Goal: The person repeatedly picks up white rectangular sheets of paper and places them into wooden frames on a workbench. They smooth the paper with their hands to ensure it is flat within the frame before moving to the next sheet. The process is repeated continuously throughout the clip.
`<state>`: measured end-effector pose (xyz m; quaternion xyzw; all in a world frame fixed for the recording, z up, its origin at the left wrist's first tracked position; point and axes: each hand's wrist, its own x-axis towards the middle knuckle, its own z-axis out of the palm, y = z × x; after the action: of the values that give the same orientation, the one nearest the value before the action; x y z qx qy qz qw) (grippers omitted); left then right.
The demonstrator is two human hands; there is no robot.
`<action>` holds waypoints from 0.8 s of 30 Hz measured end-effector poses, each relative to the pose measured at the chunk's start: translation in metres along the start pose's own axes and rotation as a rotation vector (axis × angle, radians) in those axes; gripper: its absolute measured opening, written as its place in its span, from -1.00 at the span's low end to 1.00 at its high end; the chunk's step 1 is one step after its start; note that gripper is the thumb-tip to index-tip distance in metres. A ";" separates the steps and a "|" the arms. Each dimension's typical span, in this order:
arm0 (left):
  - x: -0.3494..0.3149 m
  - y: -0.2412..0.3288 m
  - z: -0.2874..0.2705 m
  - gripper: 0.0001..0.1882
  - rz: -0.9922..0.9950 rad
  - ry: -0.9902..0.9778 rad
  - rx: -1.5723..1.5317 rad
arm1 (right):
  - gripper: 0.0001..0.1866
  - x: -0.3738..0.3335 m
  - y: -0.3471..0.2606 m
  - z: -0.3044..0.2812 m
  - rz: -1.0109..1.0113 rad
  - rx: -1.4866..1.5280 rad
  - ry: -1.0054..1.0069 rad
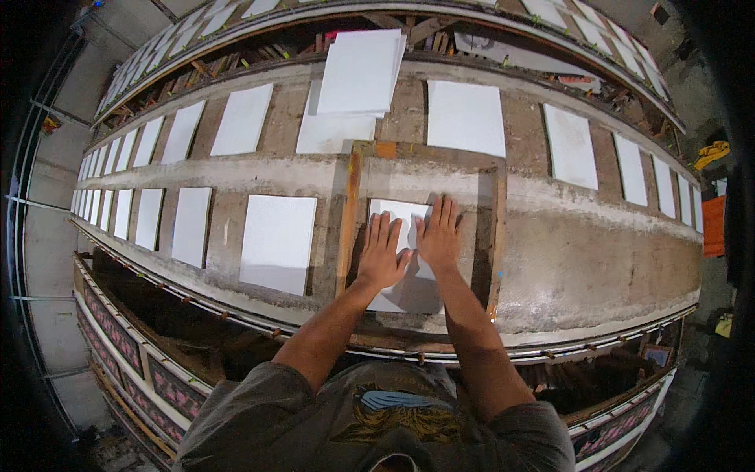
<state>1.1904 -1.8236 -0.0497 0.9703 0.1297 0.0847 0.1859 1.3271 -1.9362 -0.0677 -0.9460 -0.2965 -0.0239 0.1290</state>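
My left hand [383, 256] lies flat with its fingers stretched out on a white rectangular sheet [399, 301]. Beside it, my right hand [440, 240] rests on the same sheet, fingers extended and pointing away from me. The two thumbs come close together near the sheet's middle. A wooden frame [349, 228] surrounds this sheet on the long table, and both hands reach inside it. Whether a thin mesh spans the frame, I cannot tell. My hands and forearms hide part of the sheet.
Other white sheets, such as one on the left [278, 240], lie in two rows along the table [598, 263]. A stack of white sheets [362, 72] sits beyond the frame. Another long table [503, 30] with sheets runs behind. An orange object [713, 226] is at far right.
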 end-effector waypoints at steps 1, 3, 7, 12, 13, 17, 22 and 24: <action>0.000 -0.003 -0.001 -0.20 -0.019 -0.026 0.012 | -0.22 0.006 -0.005 -0.002 0.023 0.029 0.013; 0.004 -0.001 0.000 -0.20 -0.065 -0.061 0.021 | -0.19 -0.003 -0.002 -0.002 -0.038 0.060 0.017; 0.002 0.001 -0.005 -0.21 -0.086 -0.070 0.014 | -0.14 -0.077 0.000 -0.012 -0.041 0.119 -0.126; -0.001 0.000 -0.004 -0.20 -0.109 -0.117 0.022 | -0.15 -0.090 -0.011 -0.041 0.001 0.111 -0.213; 0.003 -0.002 -0.002 -0.20 -0.104 -0.122 0.037 | -0.16 -0.084 -0.010 -0.039 -0.009 0.133 -0.189; 0.002 -0.006 0.002 -0.18 -0.055 -0.075 0.034 | -0.22 -0.088 -0.008 -0.041 -0.054 0.173 -0.084; -0.006 -0.018 0.008 -0.13 -0.009 -0.065 0.036 | -0.25 -0.105 0.019 -0.035 -0.013 0.183 0.071; -0.008 -0.020 -0.012 -0.11 -0.045 -0.155 0.072 | -0.26 -0.110 0.034 -0.065 0.097 0.058 0.171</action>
<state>1.1757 -1.8034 -0.0473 0.9768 0.1396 0.0006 0.1623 1.2575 -2.0410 -0.0258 -0.9496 -0.2387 -0.0898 0.1823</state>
